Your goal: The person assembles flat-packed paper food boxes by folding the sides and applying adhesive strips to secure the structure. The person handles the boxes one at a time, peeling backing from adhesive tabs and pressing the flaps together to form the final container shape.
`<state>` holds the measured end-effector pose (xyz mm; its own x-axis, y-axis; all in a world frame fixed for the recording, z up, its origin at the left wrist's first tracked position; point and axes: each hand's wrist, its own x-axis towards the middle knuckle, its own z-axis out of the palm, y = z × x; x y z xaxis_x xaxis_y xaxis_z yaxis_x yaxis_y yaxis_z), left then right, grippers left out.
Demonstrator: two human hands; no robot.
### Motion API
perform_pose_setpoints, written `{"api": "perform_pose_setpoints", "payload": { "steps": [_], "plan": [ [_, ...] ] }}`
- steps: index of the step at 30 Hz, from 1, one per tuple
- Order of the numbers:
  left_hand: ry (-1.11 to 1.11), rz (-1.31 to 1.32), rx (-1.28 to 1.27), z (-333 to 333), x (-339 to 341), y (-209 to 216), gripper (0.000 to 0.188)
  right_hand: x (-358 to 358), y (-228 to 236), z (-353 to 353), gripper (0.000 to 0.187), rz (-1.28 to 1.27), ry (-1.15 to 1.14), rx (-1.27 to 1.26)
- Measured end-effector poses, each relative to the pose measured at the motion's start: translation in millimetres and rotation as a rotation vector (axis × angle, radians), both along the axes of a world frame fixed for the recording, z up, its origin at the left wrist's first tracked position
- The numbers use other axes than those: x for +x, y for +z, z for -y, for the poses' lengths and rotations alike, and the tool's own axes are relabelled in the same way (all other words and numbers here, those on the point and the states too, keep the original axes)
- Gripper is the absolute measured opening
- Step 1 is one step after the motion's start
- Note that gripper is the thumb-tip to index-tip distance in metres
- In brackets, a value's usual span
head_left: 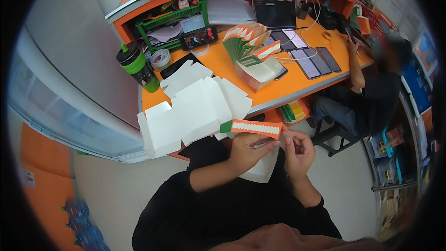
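Observation:
In front of my body I hold a paper food box (255, 127), its raised side orange and green with a white scalloped strip and its white inside facing me. My left hand (251, 152) grips it from the left, thumb along the wall. At the box's right corner, my right hand (298, 152) pinches the orange edge between thumb and fingers. Unfolded white box blanks (197, 111) lie overlapping on the desk's near left part, some reaching past its edge. Behind them stands a nested stack of folded boxes (260, 72) in the same orange, green and white, fanning out at the back.
The orange desk (216, 60) holds a green-lidded bottle (138, 67), a tape roll (160, 58), a propped phone (199, 38), a green basket (172, 25), several phones (306, 62) with cables and a dark tablet (275, 15). A seated person (371, 83) in black works at the right.

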<state>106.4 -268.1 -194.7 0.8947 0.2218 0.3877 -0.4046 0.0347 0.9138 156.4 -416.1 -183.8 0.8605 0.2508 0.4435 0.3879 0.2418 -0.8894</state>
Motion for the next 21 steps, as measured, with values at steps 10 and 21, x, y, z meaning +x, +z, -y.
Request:
{"api": "perform_pose_setpoints", "payload": {
  "steps": [10, 21],
  "plan": [
    [-0.09, -0.153, -0.154, -5, 1, -4, 0.031, 20, 5, 15, 0.017, -0.241, 0.324, 0.113],
    [-0.139, -0.214, -0.18, -10, 5, -8, 0.028, 12, 2, 9, 0.015, -0.169, 0.228, 0.028]
  ]
}}
